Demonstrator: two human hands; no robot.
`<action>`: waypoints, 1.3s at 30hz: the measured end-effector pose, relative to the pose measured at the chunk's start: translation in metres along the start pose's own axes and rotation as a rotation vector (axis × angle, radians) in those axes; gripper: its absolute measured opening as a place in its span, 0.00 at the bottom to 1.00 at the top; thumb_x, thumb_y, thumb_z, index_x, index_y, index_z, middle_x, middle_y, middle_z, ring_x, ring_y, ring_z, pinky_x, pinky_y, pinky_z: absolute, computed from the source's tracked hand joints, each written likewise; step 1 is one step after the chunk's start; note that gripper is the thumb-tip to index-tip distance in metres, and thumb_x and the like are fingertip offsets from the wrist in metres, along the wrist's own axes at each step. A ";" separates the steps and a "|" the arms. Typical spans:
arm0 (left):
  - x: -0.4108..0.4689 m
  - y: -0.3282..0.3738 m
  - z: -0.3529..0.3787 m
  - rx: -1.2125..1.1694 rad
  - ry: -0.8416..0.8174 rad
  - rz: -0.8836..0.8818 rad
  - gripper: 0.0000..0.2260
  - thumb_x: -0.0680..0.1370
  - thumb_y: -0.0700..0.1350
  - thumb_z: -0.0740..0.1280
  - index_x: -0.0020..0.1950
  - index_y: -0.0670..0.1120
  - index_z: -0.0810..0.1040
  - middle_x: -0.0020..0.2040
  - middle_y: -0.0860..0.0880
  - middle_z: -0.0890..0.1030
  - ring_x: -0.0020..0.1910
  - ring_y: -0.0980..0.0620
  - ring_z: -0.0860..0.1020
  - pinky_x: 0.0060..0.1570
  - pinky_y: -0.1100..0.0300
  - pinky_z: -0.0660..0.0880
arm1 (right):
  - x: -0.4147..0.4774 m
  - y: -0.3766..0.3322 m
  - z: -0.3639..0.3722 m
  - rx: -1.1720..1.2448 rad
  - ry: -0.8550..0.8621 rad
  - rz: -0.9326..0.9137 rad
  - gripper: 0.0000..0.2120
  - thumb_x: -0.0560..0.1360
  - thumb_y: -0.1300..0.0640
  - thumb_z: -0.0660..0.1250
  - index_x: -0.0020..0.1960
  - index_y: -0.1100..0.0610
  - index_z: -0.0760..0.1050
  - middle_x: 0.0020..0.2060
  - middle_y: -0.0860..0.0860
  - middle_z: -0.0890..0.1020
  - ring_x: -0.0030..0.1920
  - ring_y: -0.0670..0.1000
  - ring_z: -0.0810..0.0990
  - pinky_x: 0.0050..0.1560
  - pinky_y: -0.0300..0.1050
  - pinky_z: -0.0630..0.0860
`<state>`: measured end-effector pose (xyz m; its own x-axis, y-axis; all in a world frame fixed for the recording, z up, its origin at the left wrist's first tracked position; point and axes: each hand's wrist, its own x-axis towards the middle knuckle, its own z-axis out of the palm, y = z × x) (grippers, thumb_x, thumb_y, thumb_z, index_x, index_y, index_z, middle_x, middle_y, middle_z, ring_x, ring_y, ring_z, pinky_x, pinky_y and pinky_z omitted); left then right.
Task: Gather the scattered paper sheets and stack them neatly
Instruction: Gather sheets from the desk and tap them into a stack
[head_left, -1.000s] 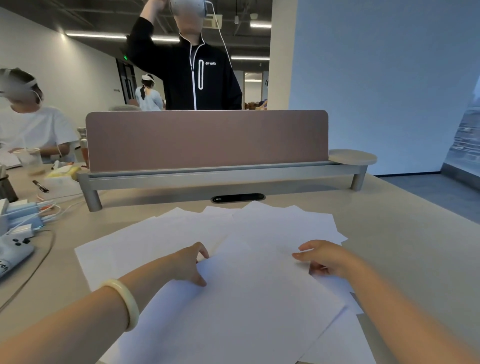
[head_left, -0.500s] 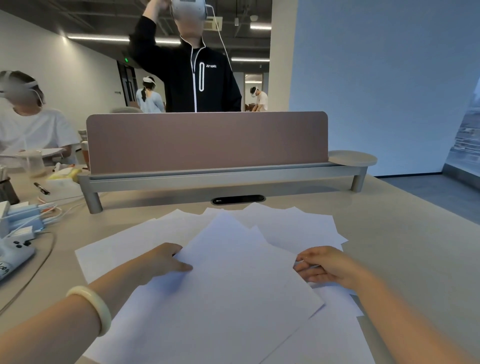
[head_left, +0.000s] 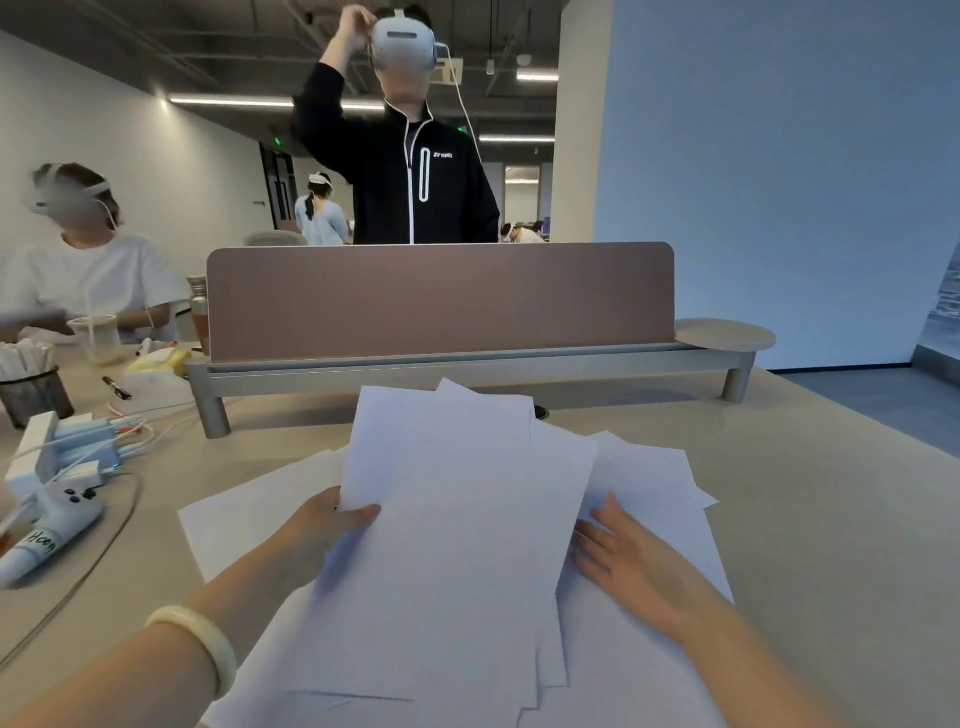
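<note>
Several white paper sheets lie spread on the beige table (head_left: 810, 519) in front of me. My left hand (head_left: 322, 530) grips the left edge of a small bunch of sheets (head_left: 457, 519), lifted and tilted up off the rest. My right hand (head_left: 623, 551) rests flat, fingers apart, on the loose sheets (head_left: 654, 478) at the right, its fingertips next to the lifted bunch's right edge. One more sheet (head_left: 244, 519) lies flat at the left under my left hand. A pale bangle (head_left: 202, 644) sits on my left wrist.
A brown desk divider (head_left: 441, 296) on a grey rail stands across the table behind the papers. At the left lie a white controller (head_left: 57, 525), cables, blue-white chargers (head_left: 78, 447) and a mesh pen cup (head_left: 31, 395). People with headsets are behind and to the left.
My left hand has taken hold of the top sheets and raised them, tilting them toward the divider. My right hand opened and laid flat on the right-hand sheets.
</note>
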<state>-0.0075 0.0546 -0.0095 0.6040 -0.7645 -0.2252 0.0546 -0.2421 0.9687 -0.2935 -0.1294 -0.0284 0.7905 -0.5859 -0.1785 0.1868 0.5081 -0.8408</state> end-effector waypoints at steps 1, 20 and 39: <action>-0.001 -0.002 0.003 -0.023 -0.006 0.014 0.24 0.67 0.42 0.76 0.60 0.38 0.76 0.55 0.40 0.82 0.55 0.38 0.80 0.63 0.41 0.71 | 0.002 0.003 0.012 -0.056 -0.021 -0.025 0.24 0.66 0.45 0.70 0.57 0.57 0.78 0.55 0.54 0.83 0.55 0.51 0.81 0.56 0.46 0.76; -0.032 0.053 0.031 -0.150 0.131 0.479 0.40 0.56 0.54 0.79 0.64 0.51 0.68 0.59 0.52 0.80 0.54 0.52 0.82 0.48 0.54 0.80 | 0.004 -0.069 0.106 -0.483 0.053 -0.318 0.19 0.64 0.51 0.75 0.53 0.56 0.81 0.48 0.51 0.86 0.48 0.50 0.85 0.46 0.42 0.78; -0.031 0.052 0.051 -0.078 0.152 0.521 0.15 0.76 0.51 0.66 0.63 0.56 0.71 0.56 0.55 0.81 0.53 0.52 0.81 0.50 0.54 0.78 | 0.028 -0.049 0.111 -0.549 0.367 -0.551 0.09 0.78 0.54 0.63 0.55 0.55 0.69 0.48 0.49 0.78 0.47 0.49 0.78 0.43 0.41 0.74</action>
<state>-0.0640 0.0354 0.0423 0.6745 -0.6754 0.2982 -0.2267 0.1949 0.9543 -0.2157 -0.1006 0.0642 0.4134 -0.8745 0.2538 0.1048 -0.2312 -0.9673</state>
